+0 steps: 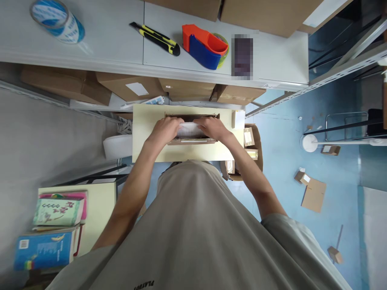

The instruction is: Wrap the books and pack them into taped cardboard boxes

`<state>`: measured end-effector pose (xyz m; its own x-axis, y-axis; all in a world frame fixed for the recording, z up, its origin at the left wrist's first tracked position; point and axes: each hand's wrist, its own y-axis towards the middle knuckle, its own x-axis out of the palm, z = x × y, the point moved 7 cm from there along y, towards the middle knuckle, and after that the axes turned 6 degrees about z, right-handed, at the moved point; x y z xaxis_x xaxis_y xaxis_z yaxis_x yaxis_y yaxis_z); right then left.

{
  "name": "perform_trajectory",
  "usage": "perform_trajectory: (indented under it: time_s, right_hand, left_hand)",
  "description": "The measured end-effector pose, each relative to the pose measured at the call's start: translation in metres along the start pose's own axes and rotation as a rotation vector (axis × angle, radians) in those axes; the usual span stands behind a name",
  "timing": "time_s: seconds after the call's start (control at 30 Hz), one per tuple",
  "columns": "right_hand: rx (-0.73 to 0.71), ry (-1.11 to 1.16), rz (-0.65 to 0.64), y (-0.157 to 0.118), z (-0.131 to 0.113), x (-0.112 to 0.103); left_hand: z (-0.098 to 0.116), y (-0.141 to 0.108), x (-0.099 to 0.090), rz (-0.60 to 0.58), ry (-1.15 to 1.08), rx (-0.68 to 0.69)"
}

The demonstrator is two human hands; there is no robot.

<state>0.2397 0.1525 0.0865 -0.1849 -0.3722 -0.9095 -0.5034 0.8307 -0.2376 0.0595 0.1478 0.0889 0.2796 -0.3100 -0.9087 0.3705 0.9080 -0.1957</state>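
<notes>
Cardboard box [191,141] lies on desk [148,139]. I see left hand [165,131] and right hand [213,128], fingers [177,121] curled, gripping white packet [190,130].

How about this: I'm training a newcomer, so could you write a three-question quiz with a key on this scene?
1. Multiple choice: what do the left hand and right hand both touch?
A) A roll of tape
B) A white item
C) A book

2. True or false: in the picture, the utility knife lies left of the orange-and-blue tape dispenser.

3. Fill in the colour: the open cardboard box sits on a ____ table.

Key: 1. B; 2. True; 3. pale yellow.
</notes>
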Motion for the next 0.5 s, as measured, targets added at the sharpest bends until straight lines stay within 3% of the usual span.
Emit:
perform_trajectory:
  time_s: [0.2, 0.33, 0.43, 0.5]
  right_hand:
    - [0.056, -0.063, -0.158, 0.018, 0.013, 0.048]
    - [0.065, -0.047, -0.262, 0.031, 0.020, 0.075]
    - [0.100, -0.003, -0.317, 0.038, 0.026, 0.095]
    - [0.139, 0.015, -0.347, 0.041, 0.029, 0.107]
  left_hand:
    - [-0.009, 0.019, 0.050, -0.173, 0.163, 0.012]
    - [-0.017, 0.032, 0.074, -0.274, 0.156, -0.033]
    - [-0.019, 0.039, 0.087, -0.269, 0.049, -0.119]
    - [-0.015, 0.042, 0.092, -0.203, -0.032, -0.117]
